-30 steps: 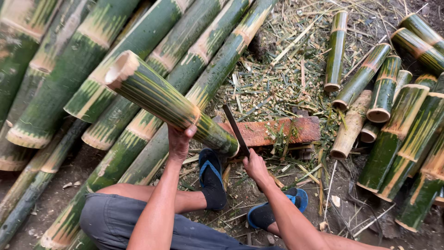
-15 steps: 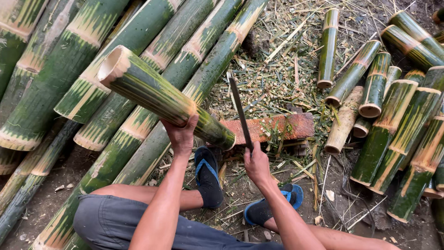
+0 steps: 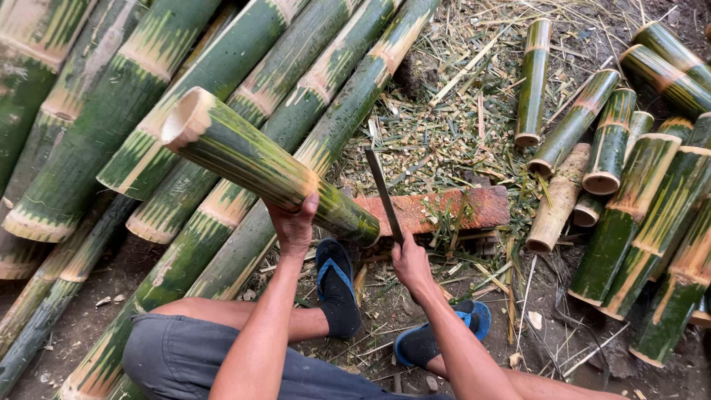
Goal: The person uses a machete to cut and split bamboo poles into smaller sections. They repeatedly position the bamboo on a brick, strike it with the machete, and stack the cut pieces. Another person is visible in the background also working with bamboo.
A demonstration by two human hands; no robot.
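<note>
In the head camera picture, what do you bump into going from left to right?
Pile of long bamboo poles → held bamboo piece → left hand → knife blade → reddish wooden block → short cut bamboo pieces.

This is an outdoor bamboo-working yard on bare ground. Long green bamboo poles (image 3: 222, 81) lie stacked side by side to the left of a reddish wooden chopping block (image 3: 452, 209), and short cut bamboo sections (image 3: 629, 185) are piled to the right of it. Beyond the block, pale shavings and splinters (image 3: 452, 126) litter the dark earth (image 3: 563, 341), which shows bare on the near side of the block.
</note>
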